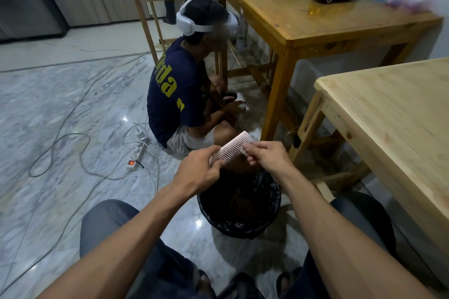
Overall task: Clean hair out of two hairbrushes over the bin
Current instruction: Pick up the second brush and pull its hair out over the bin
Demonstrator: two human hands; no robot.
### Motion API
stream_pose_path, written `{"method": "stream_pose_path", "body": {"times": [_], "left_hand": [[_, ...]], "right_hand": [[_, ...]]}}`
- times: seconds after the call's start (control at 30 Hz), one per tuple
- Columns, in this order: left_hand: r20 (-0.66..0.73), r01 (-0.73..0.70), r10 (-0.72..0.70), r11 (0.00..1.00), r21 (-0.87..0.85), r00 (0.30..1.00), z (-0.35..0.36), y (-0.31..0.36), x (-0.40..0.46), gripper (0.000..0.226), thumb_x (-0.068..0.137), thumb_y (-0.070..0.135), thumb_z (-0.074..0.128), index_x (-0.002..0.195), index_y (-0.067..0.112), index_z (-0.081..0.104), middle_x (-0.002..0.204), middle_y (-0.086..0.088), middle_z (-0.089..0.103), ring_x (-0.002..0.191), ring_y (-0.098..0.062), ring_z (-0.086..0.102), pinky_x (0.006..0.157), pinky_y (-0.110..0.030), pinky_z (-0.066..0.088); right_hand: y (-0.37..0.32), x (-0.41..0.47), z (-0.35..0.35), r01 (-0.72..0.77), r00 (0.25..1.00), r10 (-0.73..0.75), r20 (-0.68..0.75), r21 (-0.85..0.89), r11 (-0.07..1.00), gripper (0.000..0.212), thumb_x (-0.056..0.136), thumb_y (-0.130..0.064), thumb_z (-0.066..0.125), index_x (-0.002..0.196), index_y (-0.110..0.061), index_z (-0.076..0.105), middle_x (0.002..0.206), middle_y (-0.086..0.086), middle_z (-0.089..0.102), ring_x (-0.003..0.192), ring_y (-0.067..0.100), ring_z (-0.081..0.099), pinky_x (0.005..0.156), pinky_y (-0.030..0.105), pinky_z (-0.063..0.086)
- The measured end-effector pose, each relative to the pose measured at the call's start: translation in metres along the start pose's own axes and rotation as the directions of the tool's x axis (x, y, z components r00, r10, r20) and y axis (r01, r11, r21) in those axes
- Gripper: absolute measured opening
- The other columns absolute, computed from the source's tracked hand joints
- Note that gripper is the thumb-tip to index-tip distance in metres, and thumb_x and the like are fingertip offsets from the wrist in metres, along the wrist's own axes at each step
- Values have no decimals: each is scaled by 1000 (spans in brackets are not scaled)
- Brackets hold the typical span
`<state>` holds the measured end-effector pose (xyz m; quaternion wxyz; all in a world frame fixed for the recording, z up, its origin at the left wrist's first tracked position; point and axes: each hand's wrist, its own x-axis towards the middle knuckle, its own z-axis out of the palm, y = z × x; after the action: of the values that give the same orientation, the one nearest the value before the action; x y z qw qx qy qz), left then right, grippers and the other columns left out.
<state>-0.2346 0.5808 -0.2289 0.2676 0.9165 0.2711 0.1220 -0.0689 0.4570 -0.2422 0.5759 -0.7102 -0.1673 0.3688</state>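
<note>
Seated, a person cleans a pink hairbrush [234, 147] with both hands above a black-lined bin [239, 206].

Farthest left, grey cables and a white power strip [137, 153] with a lit red switch lie on the marbled floor. Next, the left hand [199, 172] has its fingers clamped on the brush's near, lower end. The brush's long axis slants up and away to the right, bristles facing the wearer, and it hangs over the bin's far rim. The right hand [268, 156] meets the upper end, thumb and forefinger pinched together at the bristles; whether any hair is caught between them cannot be told. Judging by this, the right hand does the plucking. Behind, another person sits on the floor in a navy shirt with yellow lettering, only "da" readable. No second brush is in sight. A pale worktop [388, 133] stands at right.
</note>
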Motion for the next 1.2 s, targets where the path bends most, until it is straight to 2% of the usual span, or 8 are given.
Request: {"method": "stream_pose_path", "body": {"times": [0.23,0.43,0.53,0.63,0.7,0.8,0.9,1.2], "left_hand": [[-112,109,-98,990,92,989,1,-16,1,33,96,21,53,126,20,65,101,-11,72,85,-32,65,67,-44,55],[-20,112,-113,993,-37,993,3,-14,-2,54,78,26,50,130,22,63,104,-9,68,91,-28,63,76,-40,53],[40,38,-37,999,-16,999,4,-5,-1,64,75,24,50,138,25,56,100,-7,58,93,-26,58,76,-33,45],[73,-50,51,999,-21,996,3,3,0,71,76,23,46,148,25,48,94,-1,46,85,-19,47,68,-15,33],[76,-120,123,992,-40,989,4,4,0,67,85,13,52,151,19,44,94,1,43,84,-13,42,69,-7,32],[40,-199,201,979,-44,979,4,1,0,66,87,-1,57,150,15,46,105,1,54,91,-16,53,76,-12,38],[15,-223,223,974,35,975,3,-3,-1,68,84,5,56,149,22,47,118,0,64,98,-26,63,73,-43,54],[-65,-40,47,994,103,997,3,0,-4,74,78,5,49,149,20,43,126,-7,62,102,-35,62,75,-50,56]], "right_hand": [[10,-2,-16,-89,977,60,-203,-136,987,14,94,-17,74,97,-6,80,73,2,71,59,6,59,52,13,51],[10,-5,-13,-95,986,139,87,-390,916,47,98,-28,65,143,-21,58,118,1,67,83,16,72,58,24,55],[6,-6,-4,-61,978,111,174,-270,961,72,93,-31,69,157,-28,37,124,-2,55,86,20,70,57,26,52],[3,-8,-1,-61,958,66,280,-26,998,58,90,-39,74,143,-28,54,130,-1,64,78,16,67,57,24,52],[2,-8,1,-95,949,49,311,135,986,44,90,-33,77,130,-21,64,113,4,74,74,14,67,60,22,55],[2,-8,1,-96,962,27,272,241,966,22,89,-20,77,108,-10,71,95,3,78,81,14,71,71,23,60],[3,-6,-1,-59,974,25,227,142,988,22,86,-21,80,102,-7,74,88,3,77,77,12,70,70,21,59],[15,-9,-5,71,995,-57,77,-195,978,11,94,-28,74,86,-25,80,66,-14,73,67,2,63,65,20,47]]}}
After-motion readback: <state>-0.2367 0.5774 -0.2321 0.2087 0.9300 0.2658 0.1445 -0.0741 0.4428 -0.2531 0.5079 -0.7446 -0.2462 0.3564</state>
